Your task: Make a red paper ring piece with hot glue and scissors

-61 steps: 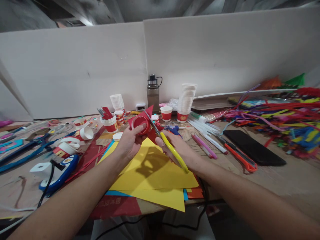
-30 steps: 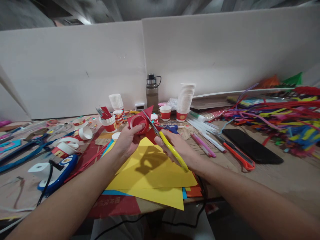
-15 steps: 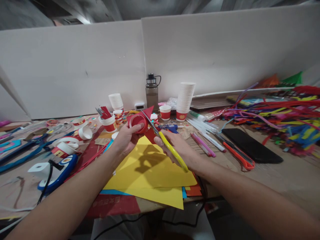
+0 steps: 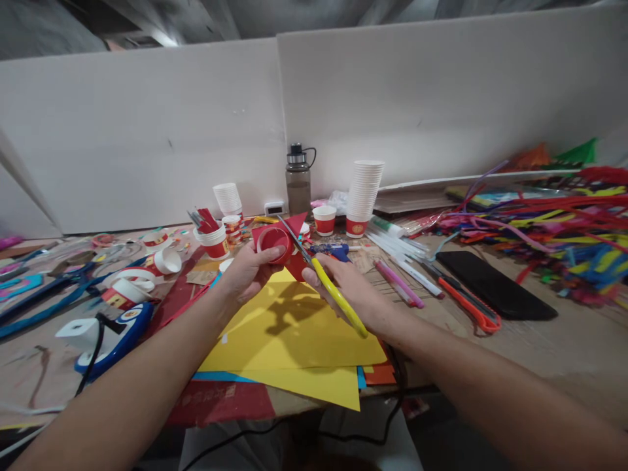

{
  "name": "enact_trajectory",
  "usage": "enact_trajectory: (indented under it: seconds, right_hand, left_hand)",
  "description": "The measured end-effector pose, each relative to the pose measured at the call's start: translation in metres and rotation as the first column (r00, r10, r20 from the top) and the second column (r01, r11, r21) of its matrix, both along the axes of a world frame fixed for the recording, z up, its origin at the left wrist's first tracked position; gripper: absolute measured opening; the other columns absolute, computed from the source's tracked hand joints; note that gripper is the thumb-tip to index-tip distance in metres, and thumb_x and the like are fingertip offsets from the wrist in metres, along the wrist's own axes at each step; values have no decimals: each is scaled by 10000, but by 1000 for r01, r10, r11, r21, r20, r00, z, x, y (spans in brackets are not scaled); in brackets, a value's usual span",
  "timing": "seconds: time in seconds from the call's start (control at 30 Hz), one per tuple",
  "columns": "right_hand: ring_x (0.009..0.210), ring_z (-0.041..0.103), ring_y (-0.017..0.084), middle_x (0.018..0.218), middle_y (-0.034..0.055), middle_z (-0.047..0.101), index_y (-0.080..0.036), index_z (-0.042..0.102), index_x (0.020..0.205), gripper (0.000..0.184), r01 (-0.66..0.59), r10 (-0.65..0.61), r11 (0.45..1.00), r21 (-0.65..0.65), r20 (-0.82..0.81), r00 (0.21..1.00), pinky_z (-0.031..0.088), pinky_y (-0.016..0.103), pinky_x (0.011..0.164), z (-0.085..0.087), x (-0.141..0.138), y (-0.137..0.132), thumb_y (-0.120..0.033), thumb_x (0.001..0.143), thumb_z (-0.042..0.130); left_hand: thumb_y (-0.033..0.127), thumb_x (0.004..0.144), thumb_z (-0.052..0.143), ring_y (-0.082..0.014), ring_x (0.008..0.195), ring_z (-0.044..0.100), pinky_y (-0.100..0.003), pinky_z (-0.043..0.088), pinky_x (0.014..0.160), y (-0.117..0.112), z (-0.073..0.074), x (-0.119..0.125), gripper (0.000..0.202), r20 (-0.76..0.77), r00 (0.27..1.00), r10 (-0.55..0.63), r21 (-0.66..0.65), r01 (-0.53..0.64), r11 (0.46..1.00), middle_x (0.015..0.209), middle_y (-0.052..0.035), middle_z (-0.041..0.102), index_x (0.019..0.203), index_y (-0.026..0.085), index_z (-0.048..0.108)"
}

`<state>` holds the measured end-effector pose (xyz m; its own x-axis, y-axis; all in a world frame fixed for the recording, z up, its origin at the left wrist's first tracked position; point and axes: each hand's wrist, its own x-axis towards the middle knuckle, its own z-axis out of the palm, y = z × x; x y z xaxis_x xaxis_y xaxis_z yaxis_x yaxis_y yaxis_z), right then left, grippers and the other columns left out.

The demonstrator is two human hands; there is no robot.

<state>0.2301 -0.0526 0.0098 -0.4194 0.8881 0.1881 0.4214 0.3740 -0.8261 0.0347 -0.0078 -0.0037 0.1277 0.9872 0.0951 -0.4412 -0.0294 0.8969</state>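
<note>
My left hand (image 4: 251, 267) is closed around a small red ring-shaped piece (image 4: 275, 246), its thumb pressed on the near rim. Red paper (image 4: 295, 263) with pointed edges sticks out behind and beside the ring. In my right hand (image 4: 338, 282) are scissors (image 4: 338, 296) with yellow handles, their blades pointing up and left, against the red paper just right of the ring. My fingers partly hide the handles. Below both hands lie yellow paper sheets (image 4: 275, 340), with shadows of the hands on them.
A stack of paper cups (image 4: 364, 196), a single cup (image 4: 324, 221) and a water bottle (image 4: 298, 183) stand at the back. To the right are a black phone (image 4: 495, 284), an orange utility knife (image 4: 468, 304) and colourful pipe cleaners (image 4: 549, 229). A blue power strip (image 4: 115, 340) sits left.
The red ring and my left hand have shifted slightly right, and the paper's tip sits a little lower and further right. The scissors are almost in the same place.
</note>
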Motion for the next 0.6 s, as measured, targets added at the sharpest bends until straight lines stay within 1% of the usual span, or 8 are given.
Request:
enact_trajectory:
  seconds: [0.17, 0.27, 0.43, 0.6]
  right_hand:
    - [520, 449, 89, 587, -59, 446, -208, 483, 773, 285, -9, 9, 1000, 4, 3, 1000, 352, 206, 492, 1, 0, 0, -468, 865, 553]
    - [528, 442, 89, 598, -53, 456, -204, 494, 762, 291, 4, -4, 1000, 17, 7, 1000, 348, 207, 494, 3, 0, 0, -471, 863, 549]
    - [522, 465, 94, 588, -47, 479, -204, 502, 769, 291, 14, -14, 1000, -2, 28, 1000, 356, 212, 495, 5, 0, -1, -475, 871, 526]
    - [502, 469, 96, 568, -48, 481, -199, 537, 793, 286, -13, 13, 1000, 15, 31, 999, 356, 214, 481, 5, 1, 0, -475, 867, 542]
  left_hand:
    - [131, 626, 780, -94, 674, 627, -177, 516, 548, 0, 0, -2, 332, -39, 999, -12, 1, 12, 1000, 816, -3, 687, 929, 140, 645]
    - [130, 617, 782, -101, 681, 633, -186, 526, 562, 1, 2, -4, 327, -44, 999, -31, -10, 30, 999, 820, -8, 688, 914, 138, 647]
    - [136, 596, 793, -97, 670, 629, -185, 526, 576, 1, 6, -8, 341, -74, 996, -53, -15, 52, 999, 814, -14, 684, 905, 132, 651]
    - [133, 584, 799, -87, 643, 618, -173, 518, 565, 4, 7, -13, 337, -88, 991, -103, 13, 105, 994, 780, -4, 671, 887, 134, 654]
